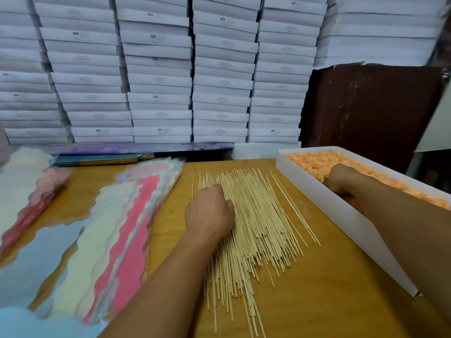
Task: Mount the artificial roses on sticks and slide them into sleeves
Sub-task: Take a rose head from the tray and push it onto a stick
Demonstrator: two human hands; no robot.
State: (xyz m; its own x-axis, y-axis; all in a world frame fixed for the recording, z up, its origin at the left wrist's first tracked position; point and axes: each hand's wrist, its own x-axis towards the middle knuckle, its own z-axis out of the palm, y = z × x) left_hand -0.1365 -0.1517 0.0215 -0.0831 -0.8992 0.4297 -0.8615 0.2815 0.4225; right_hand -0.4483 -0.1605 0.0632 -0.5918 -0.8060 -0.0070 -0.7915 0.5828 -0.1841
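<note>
A big pile of thin wooden sticks (pixel 253 220) lies in the middle of the brown table (pixel 317 289), fanned out and pointing from about 6 o'clock up toward 12 o'clock. The left hand (pixel 210 211) rests on the left side of the pile, knuckles up and fingers curled down into the sticks. The fingertips are hidden under the hand, so you cannot tell if they have hold of a stick or just press on the pile. At about 2 o'clock from the sticks sits a long white box (pixel 341 208), lying at a slant along the right side of the table. It is full of small orange roses (pixel 314 162) packed close together. The right hand (pixel 341 179) reaches over the near wall of the box and down among the roses. Its fingers are curled and tucked out of sight behind the wall, so you cannot tell if they grip a rose. At about 9 o'clock from the sticks lies a heap of clear sleeves (pixel 136 215) with pink, white and pale blue wavy bands, spread across the left part of the table. A second, smaller bunch of pink sleeves (pixel 36 203) lies farther left, near 10 o'clock. Behind the table, at 12 o'clock, flat white boxes (pixel 158 81) are stacked high in many columns. A dark brown board (pixel 373 111) stands at about 1 o'clock, behind the box of roses.
</note>
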